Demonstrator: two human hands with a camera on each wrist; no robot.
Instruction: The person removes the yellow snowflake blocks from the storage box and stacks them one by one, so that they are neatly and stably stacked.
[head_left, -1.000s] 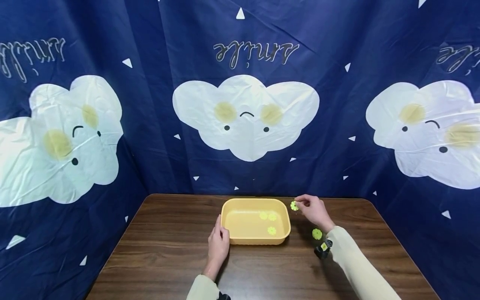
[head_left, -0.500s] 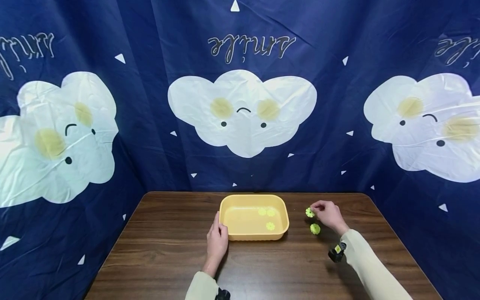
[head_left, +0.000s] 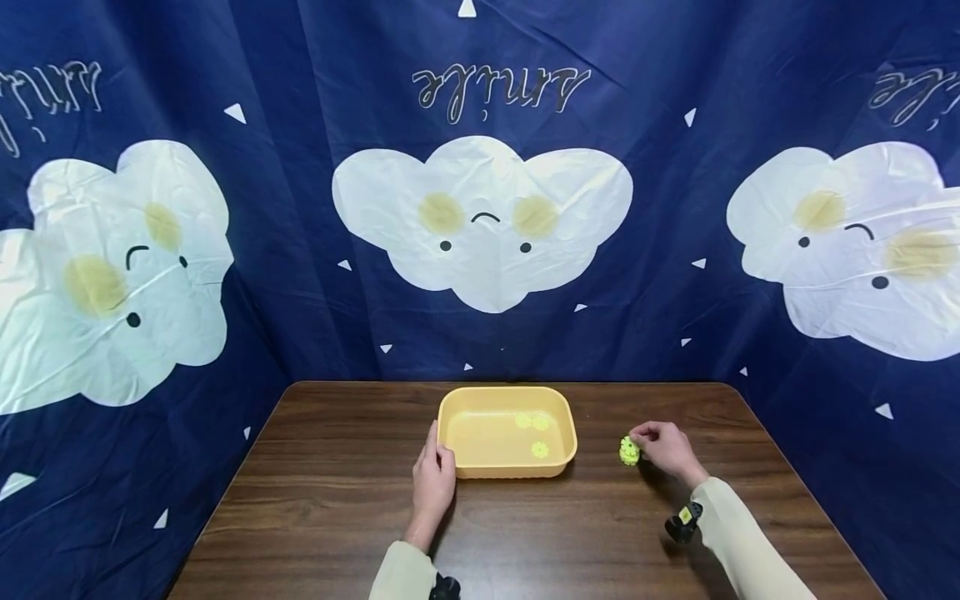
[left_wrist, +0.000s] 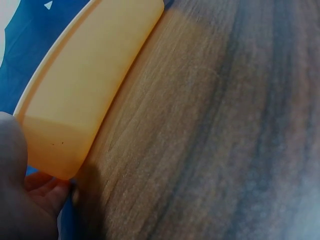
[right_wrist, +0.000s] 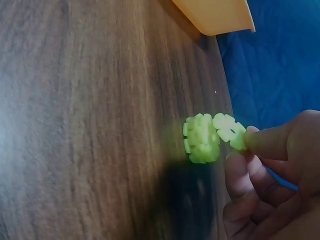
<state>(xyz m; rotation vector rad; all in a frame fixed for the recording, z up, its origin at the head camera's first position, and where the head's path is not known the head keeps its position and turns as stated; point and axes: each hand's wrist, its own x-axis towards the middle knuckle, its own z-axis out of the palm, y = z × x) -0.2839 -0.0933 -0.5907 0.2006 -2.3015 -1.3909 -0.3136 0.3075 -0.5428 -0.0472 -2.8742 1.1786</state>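
Observation:
A pale yellow plastic box (head_left: 517, 472) sits on the wooden table, its left end held by my left hand (head_left: 433, 487). In the left wrist view the thumb lies at the rim of the box (left_wrist: 75, 85), with fingertips showing by its lower corner. My right hand (head_left: 670, 452) pinches a yellow-green flower-shaped plastic disc (right_wrist: 229, 130) between thumb and fingertips. Right beside that disc, a chunky cluster of interlocked yellow-green flower discs (right_wrist: 201, 140) rests on the table; the two overlap in the head view.
Inside the box lie a few flower discs (head_left: 540, 450) toward its right side. Dark wood tabletop (head_left: 525, 542) stretches around the box. A blue curtain (head_left: 480, 350) with cloud prints stands behind the table and on both sides.
My right hand has carried the flower disc from near the box's right back corner rightward and toward me, to the cluster. The left hand keeps its place at the box.

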